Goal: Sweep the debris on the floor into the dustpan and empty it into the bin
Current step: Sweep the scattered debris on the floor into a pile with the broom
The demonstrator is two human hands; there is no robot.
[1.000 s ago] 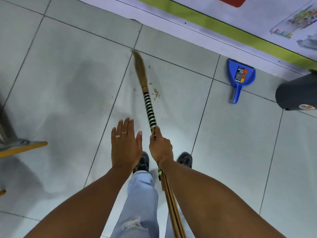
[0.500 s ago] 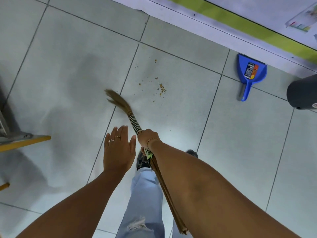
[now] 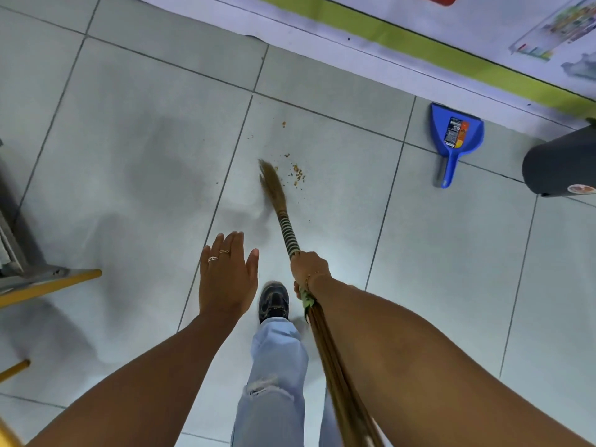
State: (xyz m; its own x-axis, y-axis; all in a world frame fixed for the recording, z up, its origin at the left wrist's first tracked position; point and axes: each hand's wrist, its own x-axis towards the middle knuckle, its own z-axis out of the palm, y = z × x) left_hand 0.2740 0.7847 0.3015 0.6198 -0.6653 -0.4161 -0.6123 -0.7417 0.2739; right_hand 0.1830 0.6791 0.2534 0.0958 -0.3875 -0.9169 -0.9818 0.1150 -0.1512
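My right hand (image 3: pixel 309 266) grips a straw broom (image 3: pixel 280 208) with a black-and-white striped band; its long sticks run back under my right forearm. The brush tip rests on the floor just left of a small pile of brown debris (image 3: pixel 298 175), with a few crumbs scattered farther out. My left hand (image 3: pixel 227 275) hovers flat and open over the tiles, holding nothing. A blue dustpan (image 3: pixel 454 137) lies on the floor to the right, handle toward me. A dark bin (image 3: pixel 558 162) stands at the right edge.
A printed mat with a green stripe (image 3: pixel 419 43) runs along the far side. Metal and yellow wooden furniture legs (image 3: pixel 42 282) stand at the left. My shoe (image 3: pixel 273 301) and jeans leg are below the hands.
The broom swung left and back, then returned right, so its tip now sits beside the debris pile. My left hand stayed open beside it.
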